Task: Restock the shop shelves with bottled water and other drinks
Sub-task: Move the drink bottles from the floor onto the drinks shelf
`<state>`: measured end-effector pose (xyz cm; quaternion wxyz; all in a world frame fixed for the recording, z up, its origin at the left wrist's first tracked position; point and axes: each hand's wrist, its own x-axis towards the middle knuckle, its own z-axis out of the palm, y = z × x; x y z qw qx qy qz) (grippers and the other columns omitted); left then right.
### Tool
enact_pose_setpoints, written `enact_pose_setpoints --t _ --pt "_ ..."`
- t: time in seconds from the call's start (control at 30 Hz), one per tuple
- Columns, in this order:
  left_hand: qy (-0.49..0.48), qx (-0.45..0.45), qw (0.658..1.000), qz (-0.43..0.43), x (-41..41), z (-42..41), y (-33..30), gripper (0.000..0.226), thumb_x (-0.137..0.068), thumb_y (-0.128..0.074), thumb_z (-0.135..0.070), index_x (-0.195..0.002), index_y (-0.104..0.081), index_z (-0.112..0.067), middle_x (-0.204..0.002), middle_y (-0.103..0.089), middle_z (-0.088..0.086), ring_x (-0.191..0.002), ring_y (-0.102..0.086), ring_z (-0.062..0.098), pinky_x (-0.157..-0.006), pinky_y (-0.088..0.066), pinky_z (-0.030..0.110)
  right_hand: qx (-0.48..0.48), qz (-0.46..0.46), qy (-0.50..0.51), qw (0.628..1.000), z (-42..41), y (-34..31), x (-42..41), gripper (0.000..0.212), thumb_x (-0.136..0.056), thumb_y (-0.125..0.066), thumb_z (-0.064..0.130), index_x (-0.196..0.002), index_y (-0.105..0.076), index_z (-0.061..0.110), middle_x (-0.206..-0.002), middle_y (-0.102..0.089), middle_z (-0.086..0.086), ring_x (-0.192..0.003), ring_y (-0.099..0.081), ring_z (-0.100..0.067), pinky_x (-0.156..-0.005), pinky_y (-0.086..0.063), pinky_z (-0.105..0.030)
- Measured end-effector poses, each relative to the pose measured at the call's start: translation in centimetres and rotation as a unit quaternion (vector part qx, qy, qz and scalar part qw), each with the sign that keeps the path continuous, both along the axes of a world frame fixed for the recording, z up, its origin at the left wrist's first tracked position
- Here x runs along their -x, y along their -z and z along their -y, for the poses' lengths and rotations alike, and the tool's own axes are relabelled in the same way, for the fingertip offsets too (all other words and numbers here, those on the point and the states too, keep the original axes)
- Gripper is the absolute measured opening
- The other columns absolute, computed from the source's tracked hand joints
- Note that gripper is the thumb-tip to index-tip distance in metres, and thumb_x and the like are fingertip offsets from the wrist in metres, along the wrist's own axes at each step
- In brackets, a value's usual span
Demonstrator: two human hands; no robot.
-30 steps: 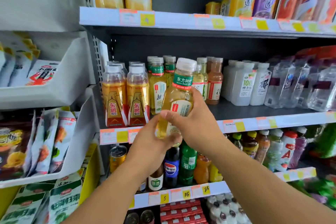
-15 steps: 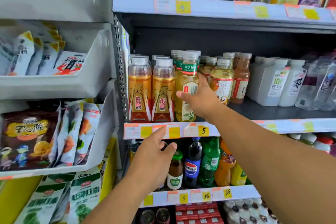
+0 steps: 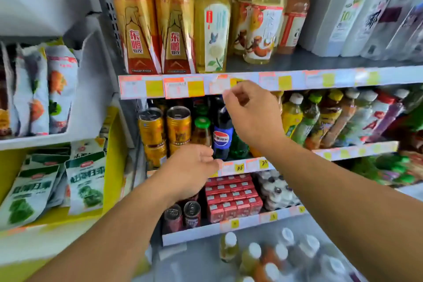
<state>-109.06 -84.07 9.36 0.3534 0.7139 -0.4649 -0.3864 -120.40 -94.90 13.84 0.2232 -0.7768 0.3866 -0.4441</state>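
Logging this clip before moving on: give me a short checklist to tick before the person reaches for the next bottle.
1. Left hand free: ok, holds nothing.
2. Right hand free: ok, fingers loosely curled, empty.
3. Pale-yellow tea bottle upright at the shelf's front: ok.
4. Room beside it on the shelf: ok, a bare gap to its right.
5. Stock bottles below, within reach: cannot tell, blurred.

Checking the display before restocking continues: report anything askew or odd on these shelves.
One price tag on the upper shelf's rail sits tilted, its lower edge hanging below the strip. The bottles stand upright; nothing looks spilled.
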Motion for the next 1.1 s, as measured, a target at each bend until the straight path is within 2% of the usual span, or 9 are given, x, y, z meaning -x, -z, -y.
enact_pose_setpoints --t 0.13,0.23,0.33,0.43,0.57,0.63,0.8,0.9,1.1 --pt "0.078 -0.117 0.99 0.026 1.2 -0.7 6.9 0.017 -0.092 -0.066 -0.03 -0.082 -0.059 -0.018 -0.087 -0.054 -0.001 -0.08 -0.051 0.012 -0.075 -0.04 0.026 -0.066 -0.137 -0.028 0.988 -1.9 10.5 2.9 0.017 -0.096 -0.06 0.035 -0.083 -0.064 0.025 -0.07 -0.063 0.008 -0.074 -0.062 -0.02 -0.063 -0.045 -0.033" --pt "0.09 -0.178 0.98 0.029 2.0 -1.9 11.9 0.039 -0.086 -0.065 -0.04 -0.086 -0.065 -0.001 -0.077 -0.057 0.006 -0.061 -0.047 0.013 -0.058 -0.037 0.026 -0.143 -0.296 -0.058 0.943 -3.1 18.9 4.3 0.023 -0.096 -0.055 0.034 -0.086 -0.066 0.016 -0.088 -0.071 -0.006 -0.088 -0.065 -0.033 -0.068 -0.05 -0.038" --pt "0.079 -0.223 0.97 0.048 2.2 -3.3 16.4 0.038 -0.083 -0.064 -0.046 -0.074 -0.059 -0.01 -0.065 -0.048 0.003 -0.055 -0.042 0.016 -0.052 -0.032 0.027 -0.231 -0.389 -0.063 0.889 -3.8 26.9 5.0 0.021 -0.096 -0.054 0.033 -0.106 -0.069 0.022 -0.112 -0.071 -0.008 -0.105 -0.064 -0.034 -0.079 -0.049 -0.036" --pt "0.083 -0.233 0.966 0.076 2.2 -4.4 20.4 0.039 -0.085 -0.061 -0.046 -0.063 -0.046 -0.018 -0.064 -0.035 0.002 -0.058 -0.036 0.018 -0.057 -0.028 0.03 -0.289 -0.434 -0.079 0.85 -4.0 32.8 5.2 0.041 -0.093 -0.057 0.028 -0.134 -0.057 0.026 -0.135 -0.058 -0.006 -0.124 -0.057 -0.033 -0.099 -0.049 -0.042" --pt "0.066 -0.262 0.961 0.059 2.3 -5.4 24.3 0.033 -0.086 -0.063 -0.047 -0.071 -0.044 -0.024 -0.076 -0.039 0.001 -0.068 -0.041 0.019 -0.065 -0.036 0.032 -0.281 -0.519 -0.097 0.801 -3.7 36.9 4.8 0.048 -0.095 -0.05 0.016 -0.143 -0.045 0.02 -0.139 -0.046 -0.011 -0.126 -0.054 -0.037 -0.098 -0.047 -0.047" --pt "0.06 -0.273 0.959 0.049 2.4 -5.6 25.5 0.025 -0.089 -0.063 -0.044 -0.079 -0.049 -0.026 -0.083 -0.045 0.0 -0.074 -0.049 0.021 -0.077 -0.05 0.04 -0.26 -0.539 -0.094 0.796 -3.5 37.8 4.7 0.051 -0.096 -0.049 0.013 -0.146 -0.041 0.019 -0.139 -0.046 -0.013 -0.123 -0.055 -0.037 -0.095 -0.048 -0.045" --pt "0.05 -0.265 0.962 0.033 2.2 -5.4 26.0 0.017 -0.091 -0.063 -0.042 -0.1 -0.061 -0.028 -0.097 -0.057 -0.003 -0.091 -0.057 0.015 -0.099 -0.046 0.042 -0.244 -0.538 -0.09 0.802 -2.6 38.9 4.9 0.049 -0.095 -0.053 0.016 -0.143 -0.042 0.018 -0.129 -0.054 -0.014 -0.117 -0.058 -0.037 -0.092 -0.048 -0.042" --pt "0.034 -0.257 0.966 0.02 1.9 -4.8 25.1 0.044 -0.092 -0.062 -0.042 -0.131 -0.058 -0.022 -0.122 -0.064 -0.006 -0.111 -0.059 0.015 -0.101 -0.046 0.036 -0.253 -0.511 -0.093 0.816 -2.3 38.2 5.1 0.044 -0.094 -0.057 0.023 -0.136 -0.048 0.018 -0.124 -0.057 -0.013 -0.112 -0.06 -0.037 -0.089 -0.049 -0.041" --pt "0.018 -0.182 0.983 -0.005 1.7 -2.8 22.3 0.011 -0.094 -0.062 -0.03 -0.094 -0.051 -0.028 -0.098 -0.054 -0.006 -0.089 -0.054 0.015 -0.081 -0.044 0.029 -0.23 -0.439 -0.128 0.859 -1.0 29.9 5.3 0.037 -0.083 -0.071 0.036 -0.117 -0.062 0.025 -0.107 -0.067 -0.004 -0.092 -0.059 -0.025 -0.073 -0.044 -0.031"
